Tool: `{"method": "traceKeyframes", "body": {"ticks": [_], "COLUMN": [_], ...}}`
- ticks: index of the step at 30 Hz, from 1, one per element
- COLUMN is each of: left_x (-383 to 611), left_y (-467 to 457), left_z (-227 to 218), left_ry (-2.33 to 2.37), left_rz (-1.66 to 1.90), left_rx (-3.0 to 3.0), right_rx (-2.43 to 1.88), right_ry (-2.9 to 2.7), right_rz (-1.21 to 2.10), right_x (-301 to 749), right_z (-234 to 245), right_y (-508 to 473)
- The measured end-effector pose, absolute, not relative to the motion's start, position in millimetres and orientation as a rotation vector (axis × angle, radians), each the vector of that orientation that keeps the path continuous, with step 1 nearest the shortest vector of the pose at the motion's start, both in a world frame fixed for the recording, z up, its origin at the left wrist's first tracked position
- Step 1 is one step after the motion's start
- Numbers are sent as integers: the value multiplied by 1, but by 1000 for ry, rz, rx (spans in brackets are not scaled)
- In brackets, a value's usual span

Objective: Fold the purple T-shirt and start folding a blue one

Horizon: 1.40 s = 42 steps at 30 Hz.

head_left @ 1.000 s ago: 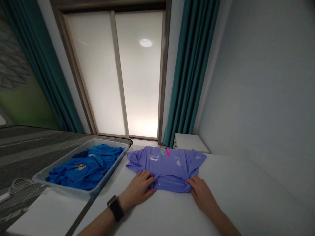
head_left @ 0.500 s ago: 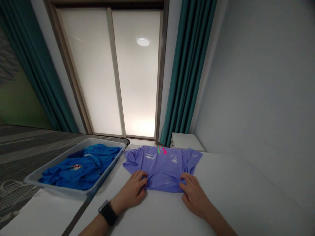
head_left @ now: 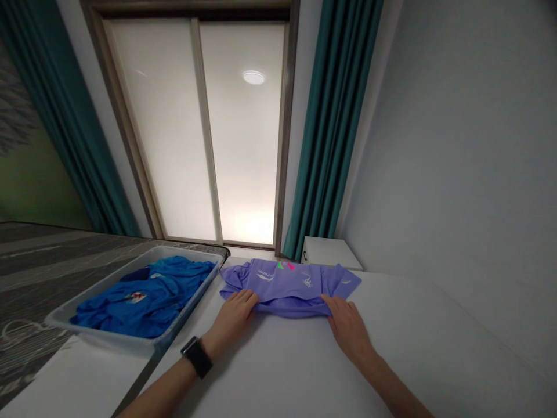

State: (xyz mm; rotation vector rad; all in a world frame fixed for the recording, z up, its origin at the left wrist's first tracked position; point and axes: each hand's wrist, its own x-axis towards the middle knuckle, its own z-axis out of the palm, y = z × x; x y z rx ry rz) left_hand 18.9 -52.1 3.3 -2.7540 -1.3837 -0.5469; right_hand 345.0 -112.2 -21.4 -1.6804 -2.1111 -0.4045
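Observation:
A purple T-shirt [head_left: 287, 285] with white, green and pink prints lies on the white table [head_left: 278, 366], its near part folded over toward the far side. At the left end of the fold, my left hand [head_left: 237, 318], with a black watch on the wrist, is closed on the cloth. My right hand [head_left: 347, 325] grips the fold's right end, fingers over the fabric. Both thumbs are mostly hidden. The shirt's sleeves spread out beyond each hand.
Left of the shirt stands a clear plastic bin [head_left: 102, 338] holding blue clothing [head_left: 143, 299]. A dark striped surface [head_left: 26, 261] with a white cord [head_left: 17, 328] lies farther left. A small white cabinet [head_left: 331, 252] stands behind the table, by the teal curtain [head_left: 328, 145] and grey wall.
Both hands have moved away from me, pushing the shirt's near edge farther over. The shirt now takes up less depth on the table. The bin has stayed put.

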Motion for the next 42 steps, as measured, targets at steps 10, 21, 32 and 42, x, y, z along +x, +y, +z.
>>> {"method": "traceKeyframes", "body": {"ticks": [10, 21, 32, 42], "left_x": [39, 0, 3, 59], "left_y": [-14, -88, -125, -56], "left_z": [60, -5, 8, 7], "left_ry": [-1530, -1287, -1037, -1247], "left_rz": [-1633, -301, -422, -517], "left_rx": [-2659, -2813, -2912, -2939], "right_rx": [-1445, -1520, -1540, -1624], "right_ry": [-1666, -2276, -2347, -2189], "right_rz": [-86, -543, -298, -154], "right_x": [353, 353, 366, 339], "right_z": [28, -50, -39, -8], "right_y": [-73, -151, -188, -106]}}
